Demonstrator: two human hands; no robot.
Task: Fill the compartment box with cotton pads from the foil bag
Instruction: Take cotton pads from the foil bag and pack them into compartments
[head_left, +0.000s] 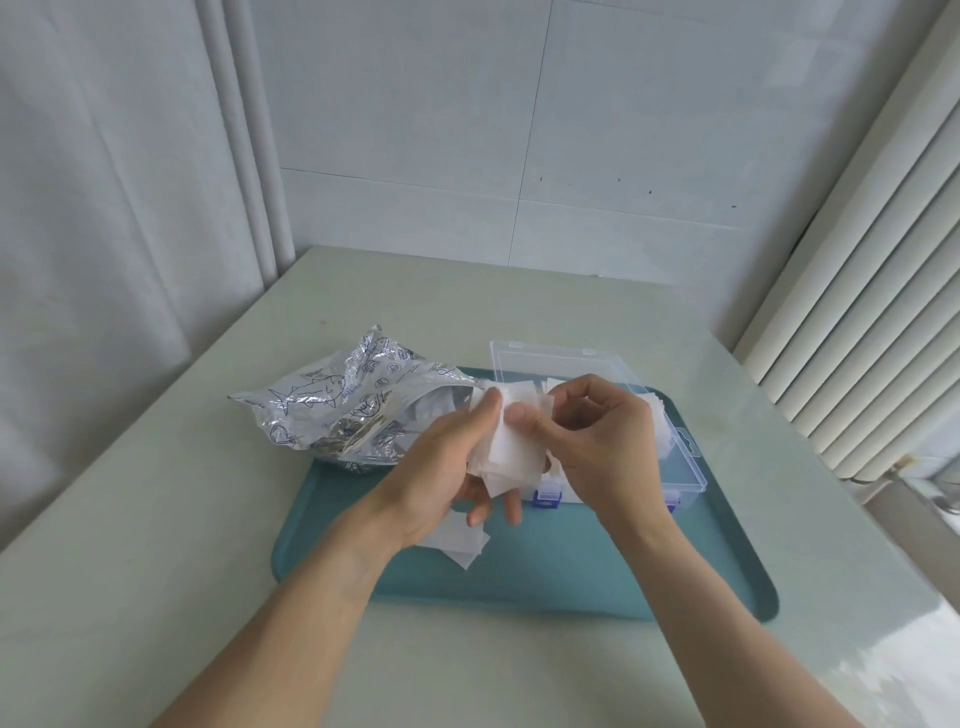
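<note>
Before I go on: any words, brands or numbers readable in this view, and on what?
None can be read.
Foil bag: printed fish drawings, round icons and small lines of text, too blurred to read.
Box, tray, pads: no print visible.

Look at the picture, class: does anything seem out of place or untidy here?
Yes. A few loose cotton pads lie on the teal tray under the left hand, outside the clear box. They look dropped. Both hands hold a fanned, uneven stack of pads, the right hand pinching its top.
</note>
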